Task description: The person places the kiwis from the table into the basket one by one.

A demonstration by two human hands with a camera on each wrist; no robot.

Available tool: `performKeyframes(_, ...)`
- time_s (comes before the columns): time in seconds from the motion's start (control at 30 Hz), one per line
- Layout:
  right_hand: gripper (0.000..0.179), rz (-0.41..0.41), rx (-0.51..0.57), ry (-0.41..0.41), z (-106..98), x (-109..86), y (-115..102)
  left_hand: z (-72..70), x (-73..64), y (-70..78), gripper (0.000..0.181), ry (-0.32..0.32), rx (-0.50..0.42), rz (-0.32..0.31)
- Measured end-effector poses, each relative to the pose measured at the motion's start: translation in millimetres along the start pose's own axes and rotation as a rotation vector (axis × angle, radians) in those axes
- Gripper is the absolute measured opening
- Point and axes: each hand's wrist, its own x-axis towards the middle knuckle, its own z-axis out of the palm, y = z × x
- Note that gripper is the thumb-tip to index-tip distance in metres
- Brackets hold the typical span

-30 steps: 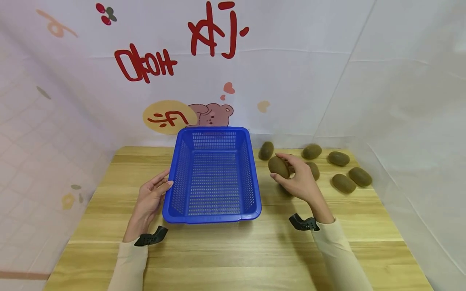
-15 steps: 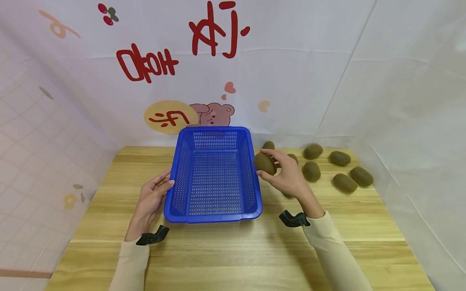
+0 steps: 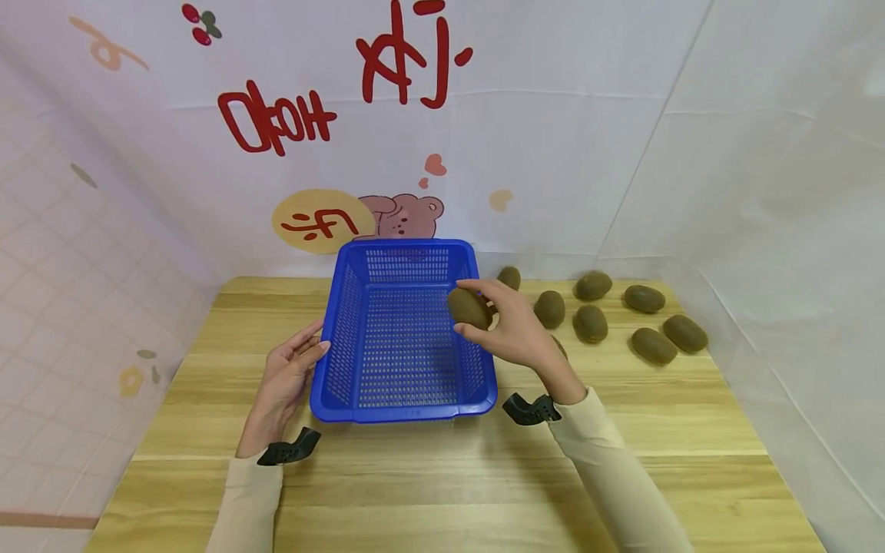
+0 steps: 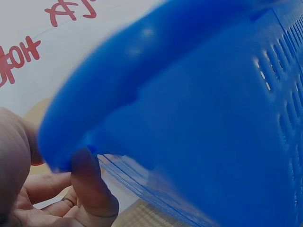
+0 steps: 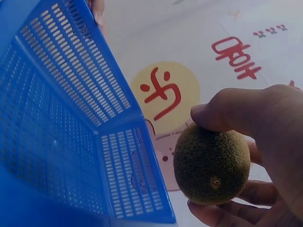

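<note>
A person's two bare hands work over a pale wooden table (image 3: 442,484), seen from the head. In the middle stands a blue plastic basket (image 3: 404,415), rectangular, with slotted walls and floor, its far end near the cloth wall. The left hand (image 3: 286,376) grips the basket's left rim, its thumb and fingers pinching the edge; the left wrist view shows fingers tucked against the underside of the rim. The right hand (image 3: 508,326) grasps one brown, fuzzy kiwi (image 3: 469,309) between the thumb on one side and the curled fingers on the other. From the head, that kiwi appears over the inner right side of the basket, above its floor; the right wrist view shows it near the basket's rim, one end facing the camera. Eight more kiwis (image 3: 590,324) lie scattered on the table to the right of the basket, one of them partly hidden behind the right wrist. Both arms wear cream sleeves (image 3: 252,491), with a black bracket (image 3: 290,448) at each wrist. Behind, a white cloth (image 3: 553,153) carries red lettering (image 3: 276,119), a pink cartoon bear (image 3: 408,216) and a yellow oval (image 3: 323,222).
</note>
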Motion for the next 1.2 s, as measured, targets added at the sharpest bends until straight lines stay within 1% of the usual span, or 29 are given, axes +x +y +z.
performKeyframes(0.23, 0.063, -0.003, -0.010, -0.033, 10, 8.0, -9, 0.3, -0.3, 0.1, 0.062, -0.016, -0.014, 0.000)
performKeyframes(0.37, 0.063, 0.007, 0.012, -0.061, 14, 9.1, -9, 1.4, 0.4, 0.8, 0.060, -0.019, -0.023, -0.003)
performKeyframes(0.47, 0.063, 0.021, 0.027, -0.066, 14, 8.4, -7, 1.8, 0.9, 1.1, 0.059, -0.018, -0.024, -0.008)
performKeyframes(0.67, 0.066, 0.035, 0.049, -0.034, 6, 5.1, -3, 0.2, 1.1, 0.7, 0.058, -0.001, -0.011, -0.010)
performKeyframes(0.9, 0.073, 0.062, 0.041, -0.011, -3, -3.1, 7, -0.6, 0.3, 0.1, 0.059, 0.009, -0.007, -0.026)
performKeyframes(1.07, 0.076, 0.071, 0.017, 0.026, -7, -11.7, 16, 0.0, 0.0, 1.6, 0.058, 0.003, -0.010, -0.028)
performKeyframes(1.2, 0.078, 0.104, -0.012, 0.053, -8, -20.2, 24, -0.2, -1.4, 1.8, 0.059, -0.007, -0.012, -0.026)
